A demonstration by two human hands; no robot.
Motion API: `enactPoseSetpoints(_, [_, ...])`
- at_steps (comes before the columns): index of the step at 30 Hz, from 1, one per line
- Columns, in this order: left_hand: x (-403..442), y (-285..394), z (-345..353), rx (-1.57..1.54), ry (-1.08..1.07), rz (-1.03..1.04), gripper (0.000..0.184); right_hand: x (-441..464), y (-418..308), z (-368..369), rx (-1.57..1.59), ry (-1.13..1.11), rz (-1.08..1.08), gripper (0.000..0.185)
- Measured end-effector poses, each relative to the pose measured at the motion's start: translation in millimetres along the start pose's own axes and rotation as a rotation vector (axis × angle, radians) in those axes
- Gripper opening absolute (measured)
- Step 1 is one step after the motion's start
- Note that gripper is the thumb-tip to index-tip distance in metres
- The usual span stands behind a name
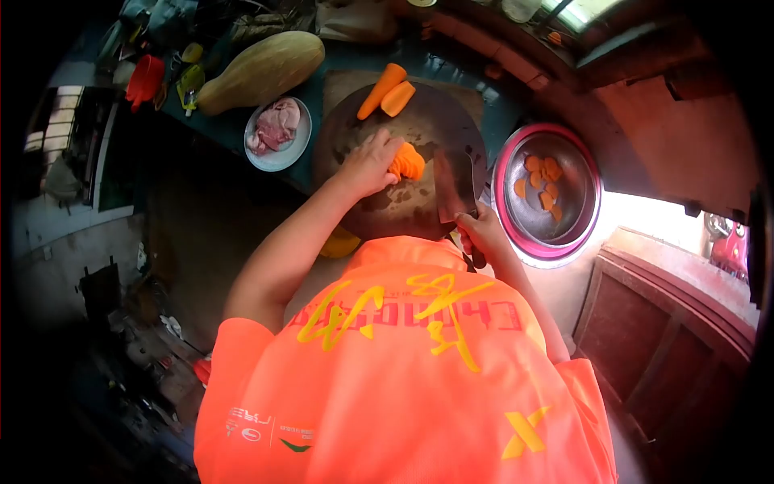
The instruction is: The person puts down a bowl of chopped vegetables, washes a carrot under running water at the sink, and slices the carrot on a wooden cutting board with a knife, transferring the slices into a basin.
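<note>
My left hand (373,167) rests on the round cutting board (343,121), its fingers curled against a sliced piece of carrot (409,163). The slices lean together in a fanned stack. In my right hand (485,229) is the handle of a cleaver (456,185). Its broad blade lies over the board's right side, a little apart from the slices. Toward the far edge of the board sit two larger carrot pieces, a long tapered one (382,90) and a shorter cut one (397,99).
Left of the board, a white plate (303,145) holds raw meat (276,126), and a large squash (266,73) lies behind it. To the right, a metal bowl (582,211) with several carrot slices (549,171) stands in a pink-rimmed basin (501,177). A red container (145,81) is at far left.
</note>
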State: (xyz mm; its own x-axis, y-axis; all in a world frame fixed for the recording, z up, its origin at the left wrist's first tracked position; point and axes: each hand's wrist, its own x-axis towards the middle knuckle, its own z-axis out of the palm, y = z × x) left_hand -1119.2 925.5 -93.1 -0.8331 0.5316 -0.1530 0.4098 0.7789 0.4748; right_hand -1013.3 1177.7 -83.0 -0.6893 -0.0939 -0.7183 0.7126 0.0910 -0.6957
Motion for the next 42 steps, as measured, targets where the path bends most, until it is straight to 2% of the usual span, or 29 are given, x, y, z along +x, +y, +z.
enactPoseSetpoints(7, [1.4, 23.1, 7.6, -0.046, -0.053, -0.072, 0.061, 4.0, 5.5, 15.2, 0.09, -0.115, -0.032, 0.013])
enactPoseSetpoints(12, [2.0, 35.6, 20.8, -0.215, 0.064, -0.102, 0.062, 8.5, 8.9, 28.7, 0.169, -0.186, -0.052, 0.013])
enactPoseSetpoints(16, [4.6, 45.4, 23.9, -0.298, 0.054, -0.129, 0.06, 8.1, 16.0, 20.1, 0.238, -0.194, -0.049, 0.015])
enactPoseSetpoints(18, [13.6, 50.0, 33.7, -0.325, 0.13, -0.068, 0.061, 3.8, 18.3, 13.8, 0.124, -0.103, -0.141, 0.018])
enactPoseSetpoints(21, [36.4, 75.8, 31.6, -0.438, 0.105, -0.003, 0.061, -13.2, 13.6, -5.0, 0.168, -0.022, -0.118, 0.016])
enactPoseSetpoints(23, [55.7, 98.3, 30.4, -0.409, 0.103, 0.069, 0.06, -32.9, 7.0, -23.4, 0.185, 0.068, -0.116, 0.016])
enactPoseSetpoints(25, [78.0, 127.5, 31.7, -0.388, 0.116, 0.241, 0.058, -46.8, 6.7, -37.5, 0.204, 0.145, -0.112, 0.017])
enactPoseSetpoints(27, [97.5, 155.3, 39.5, -0.382, 0.132, 0.301, 0.057, -56.3, 13.8, -54.1, 0.283, 0.337, -0.165, 0.017])
enactPoseSetpoints(29, [111.8, 172.9, 48.0, -0.56, 0.08, 0.405, 0.056, -60.2, 25.8, -66.8, 0.182, 0.571, -0.208, 0.017])
enactPoseSetpoints(31, [117.5, 178.7, 40.9, -0.57, 0.086, 0.403, 0.05, -70.3, 28.8, -79.3, 0.016, 0.749, -0.181, 0.018])
enactPoseSetpoints(33, [121.2, 168.8, 37.7, -0.571, 0.095, 0.394, 0.045, -72.2, 42.3, -89.0, 0.06, 0.799, -0.212, 0.017])
enactPoseSetpoints(37, [103.5, 95.1, 19.7, -0.336, 0.24, 0.254, 0.016, -76.1, 52.1, -85.8, 0.264, 0.904, -0.248, 0.014])
enactPoseSetpoints(38, [94.4, 76.8, 14.4, -0.328, 0.24, 0.242, 0.016, -78.3, 46.9, -82.3, 0.401, 0.879, -0.258, 0.014])
enactPoseSetpoints(39, [81.6, 59.9, 8.3, -0.238, 0.232, 0.142, 0.016, -77.6, 46.0, -80.2, 0.4, 0.86, -0.255, 0.014])
enactPoseSetpoints(40, [67.5, 45.7, 3.6, -0.147, 0.224, 0.038, 0.016, -76.6, 46.1, -78.9, 0.528, 0.841, -0.243, 0.015])
enactPoseSetpoints(42, [41.3, 23.9, -3.6, -0.124, 0.218, -0.061, 0.014, -69.2, 44.8, -75.2, 0.69, 0.808, -0.248, 0.017])
